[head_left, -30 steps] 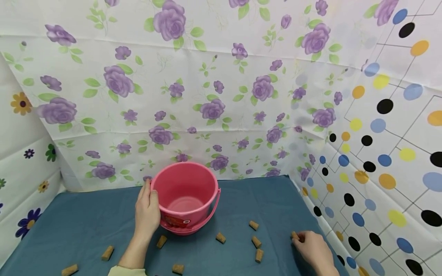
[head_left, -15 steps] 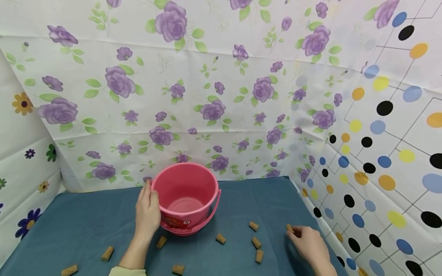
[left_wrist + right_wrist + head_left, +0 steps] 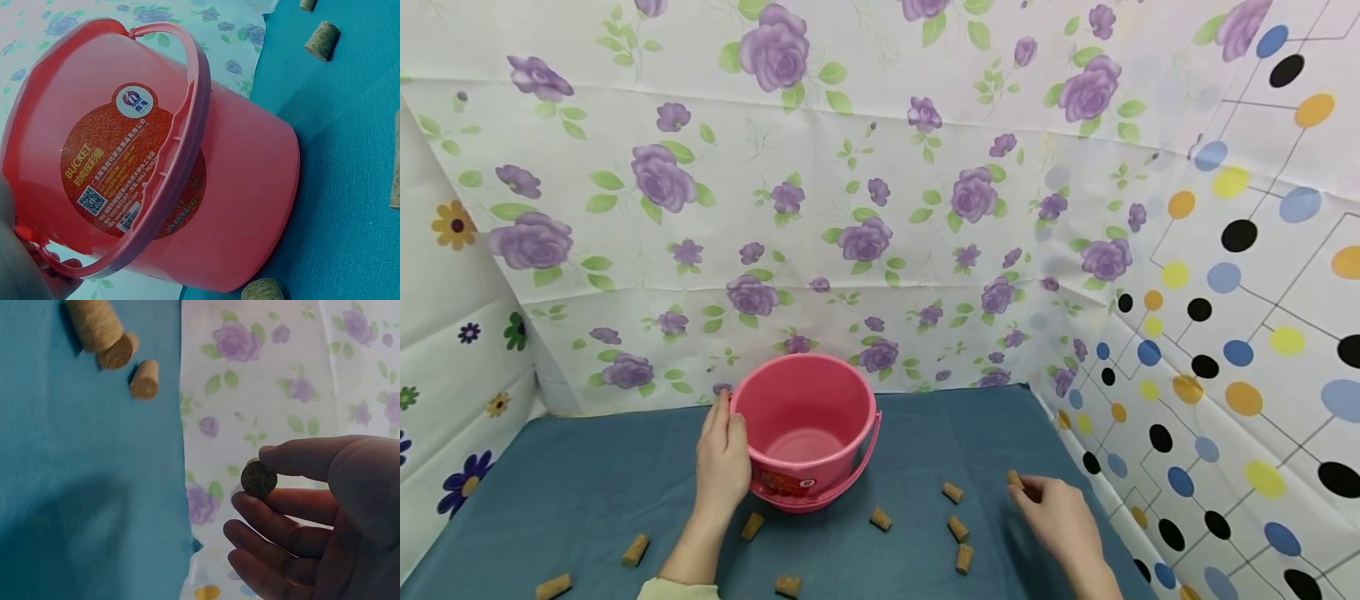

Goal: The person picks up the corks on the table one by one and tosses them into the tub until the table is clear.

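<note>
A pink bucket [image 3: 805,392] stands on the blue cloth, its handle hanging down on the front side; a printed label [image 3: 131,169] faces the left wrist view. My left hand [image 3: 722,462] holds the bucket at its left side, fingers close by the rim and the handle's end. Between thumb and index finger, my right hand [image 3: 1063,517] pinches a cork [image 3: 259,479], raised over the cloth right of the bucket; the other fingers are loosely bent. Nearest to that hand on the cloth lie three corks, including one cork [image 3: 952,492] at the back.
More corks lie around the bucket: one cork [image 3: 880,519] in front, another cork [image 3: 752,526] by the left wrist, one cork [image 3: 636,550] farther left. Blue cloth [image 3: 647,467] covers the table. Behind hangs a floral sheet [image 3: 820,167]; a dotted sheet [image 3: 1225,375] flanks the right.
My right hand has moved left and slightly away from me with the cork between its fingers. The left hand and the bucket have stayed in place.
</note>
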Demonstrator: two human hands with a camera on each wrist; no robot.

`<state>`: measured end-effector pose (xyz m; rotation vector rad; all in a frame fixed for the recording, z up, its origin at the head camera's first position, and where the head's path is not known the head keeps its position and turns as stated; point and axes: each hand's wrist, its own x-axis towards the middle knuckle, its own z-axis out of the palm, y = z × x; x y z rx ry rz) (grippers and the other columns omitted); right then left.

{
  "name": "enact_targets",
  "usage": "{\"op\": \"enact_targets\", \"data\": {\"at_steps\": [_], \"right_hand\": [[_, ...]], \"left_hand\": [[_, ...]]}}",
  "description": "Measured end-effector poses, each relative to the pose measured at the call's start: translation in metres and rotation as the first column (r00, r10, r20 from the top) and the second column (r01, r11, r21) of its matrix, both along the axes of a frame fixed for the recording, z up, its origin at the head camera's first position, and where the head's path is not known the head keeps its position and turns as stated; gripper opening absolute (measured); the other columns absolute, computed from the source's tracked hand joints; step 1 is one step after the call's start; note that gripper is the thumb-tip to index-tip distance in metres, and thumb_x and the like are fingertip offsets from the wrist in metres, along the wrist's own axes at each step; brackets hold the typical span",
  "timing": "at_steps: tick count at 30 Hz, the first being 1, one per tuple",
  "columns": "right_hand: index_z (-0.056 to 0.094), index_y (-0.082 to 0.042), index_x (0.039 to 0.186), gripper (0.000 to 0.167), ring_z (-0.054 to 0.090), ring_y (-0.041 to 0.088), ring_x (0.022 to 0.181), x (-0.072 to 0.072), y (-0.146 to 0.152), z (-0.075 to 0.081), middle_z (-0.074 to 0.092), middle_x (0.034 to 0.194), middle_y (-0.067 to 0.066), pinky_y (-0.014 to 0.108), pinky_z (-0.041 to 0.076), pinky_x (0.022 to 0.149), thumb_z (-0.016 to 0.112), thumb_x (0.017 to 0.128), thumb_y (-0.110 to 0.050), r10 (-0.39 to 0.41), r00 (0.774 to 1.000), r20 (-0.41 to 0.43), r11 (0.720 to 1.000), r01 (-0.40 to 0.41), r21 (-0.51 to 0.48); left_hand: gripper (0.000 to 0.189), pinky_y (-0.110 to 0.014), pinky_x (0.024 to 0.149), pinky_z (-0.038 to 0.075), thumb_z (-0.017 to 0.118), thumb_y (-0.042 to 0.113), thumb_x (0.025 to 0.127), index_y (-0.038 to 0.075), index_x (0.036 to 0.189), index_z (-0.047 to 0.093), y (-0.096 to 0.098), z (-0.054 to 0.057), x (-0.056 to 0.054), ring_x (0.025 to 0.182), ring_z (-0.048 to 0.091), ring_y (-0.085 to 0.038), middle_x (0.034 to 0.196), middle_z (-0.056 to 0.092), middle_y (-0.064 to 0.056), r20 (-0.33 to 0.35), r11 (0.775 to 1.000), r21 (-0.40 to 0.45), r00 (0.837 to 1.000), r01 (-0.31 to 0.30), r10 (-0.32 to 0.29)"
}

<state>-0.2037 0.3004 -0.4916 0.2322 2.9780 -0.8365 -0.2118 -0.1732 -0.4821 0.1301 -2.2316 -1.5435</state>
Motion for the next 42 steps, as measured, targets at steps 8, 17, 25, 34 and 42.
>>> {"op": "enact_targets", "data": {"at_steps": [8,17,25,34,42], "right_hand": [[0.078,-0.009,0.131,0.045,0.074,0.018,0.090,-0.002,-0.021,0.012,0.079,0.108,0.001,0.046,0.060,0.071,0.074,0.101,-0.042,0.032,0.998,-0.060,0.999,-0.033,-0.019],[0.078,-0.012,0.133,0.043,0.074,0.018,0.093,-0.006,-0.045,0.020,0.079,0.113,0.001,0.044,0.061,0.071,0.076,0.100,-0.041,0.086,0.988,-0.125,0.996,-0.090,-0.027],[0.079,-0.012,0.132,0.039,0.074,0.017,0.092,-0.010,-0.068,0.029,0.078,0.115,0.002,0.038,0.061,0.069,0.078,0.100,-0.035,0.139,0.972,-0.191,0.989,-0.144,-0.016],[0.081,-0.012,0.127,0.034,0.071,0.012,0.086,-0.010,-0.107,0.029,0.078,0.111,0.001,0.033,0.058,0.066,0.080,0.099,-0.031,0.212,0.915,-0.342,0.976,-0.216,0.027],[0.081,-0.014,0.126,0.033,0.073,0.015,0.095,-0.008,-0.133,0.028,0.077,0.108,-0.003,0.035,0.062,0.076,0.081,0.098,-0.031,0.273,0.835,-0.477,0.957,-0.284,0.051]], "left_hand": [[0.060,-0.067,0.125,0.020,0.036,0.027,0.117,0.003,0.170,0.022,0.002,0.002,0.000,0.161,0.016,-0.044,0.176,0.017,-0.022,0.013,1.000,-0.002,1.000,0.004,-0.004],[0.060,-0.067,0.125,0.021,0.035,0.028,0.117,0.003,0.170,0.021,0.003,0.002,0.002,0.161,0.016,-0.045,0.176,0.016,-0.022,0.017,1.000,-0.005,1.000,0.006,-0.006],[0.060,-0.067,0.125,0.021,0.034,0.027,0.117,0.002,0.170,0.021,0.003,0.002,0.001,0.161,0.016,-0.045,0.176,0.017,-0.023,0.014,1.000,-0.010,1.000,0.004,-0.003],[0.060,-0.067,0.125,0.021,0.034,0.028,0.117,0.003,0.171,0.020,0.002,0.002,0.001,0.161,0.016,-0.044,0.176,0.016,-0.021,0.020,1.000,-0.005,1.000,0.006,-0.005],[0.060,-0.067,0.125,0.020,0.034,0.028,0.117,0.003,0.171,0.021,0.001,0.002,0.002,0.161,0.016,-0.044,0.176,0.017,-0.021,0.017,1.000,-0.011,1.000,-0.004,0.004]]}}
